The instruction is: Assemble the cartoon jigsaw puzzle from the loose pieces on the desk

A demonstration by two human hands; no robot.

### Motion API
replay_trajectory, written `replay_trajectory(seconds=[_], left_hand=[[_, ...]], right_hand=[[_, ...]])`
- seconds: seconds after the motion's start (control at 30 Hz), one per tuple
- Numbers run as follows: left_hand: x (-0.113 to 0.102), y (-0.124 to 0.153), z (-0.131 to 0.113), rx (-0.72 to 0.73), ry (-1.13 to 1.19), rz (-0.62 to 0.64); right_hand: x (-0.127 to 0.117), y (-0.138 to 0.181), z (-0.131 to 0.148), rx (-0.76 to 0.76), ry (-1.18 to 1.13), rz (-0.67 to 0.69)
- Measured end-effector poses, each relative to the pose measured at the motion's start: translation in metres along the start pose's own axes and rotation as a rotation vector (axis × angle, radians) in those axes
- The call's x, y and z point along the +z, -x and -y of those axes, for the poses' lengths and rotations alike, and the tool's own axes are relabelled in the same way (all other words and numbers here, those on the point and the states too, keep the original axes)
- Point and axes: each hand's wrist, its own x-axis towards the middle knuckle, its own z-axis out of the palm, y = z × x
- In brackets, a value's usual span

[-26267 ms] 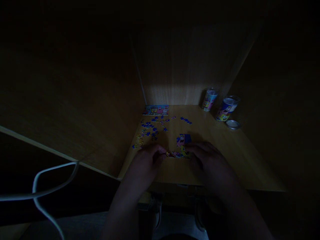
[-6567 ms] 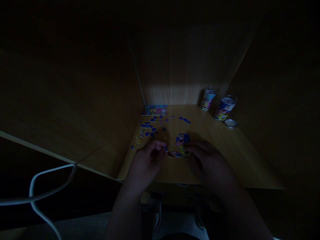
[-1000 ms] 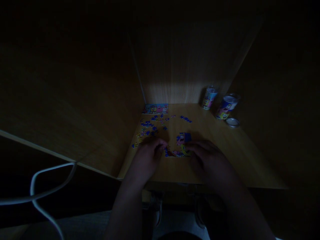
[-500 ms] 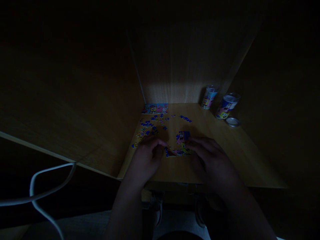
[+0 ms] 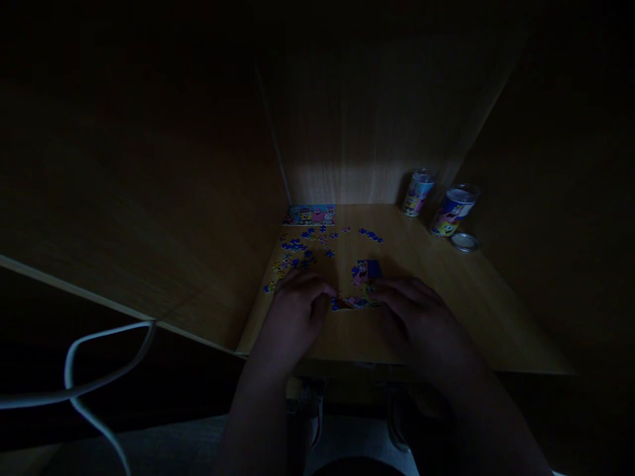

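Observation:
A partly assembled jigsaw puzzle [image 5: 373, 268] with cartoon figures and a blue upper part lies on the wooden desk [image 5: 347, 334]. Its left side has a gap above the bottom row. My left hand [image 5: 299, 307] is at that side, thumb and forefinger closed together over the lower left corner; what they pinch is too dark to make out. Bent round the right edge, the fingers of my right hand [image 5: 411, 304] grip the puzzle and cover part of it. Loose jigsaw pieces [image 5: 295, 244], many of them blue, are scattered beyond my left hand.
A cartoon picture sheet [image 5: 310, 215] lies at the back left. Two printed cans, one slim [image 5: 417, 193] and one wider [image 5: 451, 211], stand at the back right near a round metal lid [image 5: 465, 242]. Wooden panels enclose the desk. A white cable [image 5: 72, 370] hangs at left.
The whole view has shifted slightly. Both hands keep nearly the same place at the puzzle, with only small finger movement.

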Motion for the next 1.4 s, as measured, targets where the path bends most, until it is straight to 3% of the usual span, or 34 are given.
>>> replay_trajectory(seconds=[0.8, 1.03, 1.4], left_hand=[[0.003, 0.001, 0.002, 0.05, -0.138, -0.022], [-0.014, 0.01, 0.013, -0.219, -0.303, -0.331], [-0.008, 0.005, 0.021, -0.197, -0.382, -0.189]], right_hand=[[-0.001, -0.002, 0.0, 0.059, -0.006, 0.005], [0.0, 0.0, -0.002, 0.069, -0.015, 0.008], [-0.001, 0.0, -0.001, 0.07, -0.006, 0.015]])
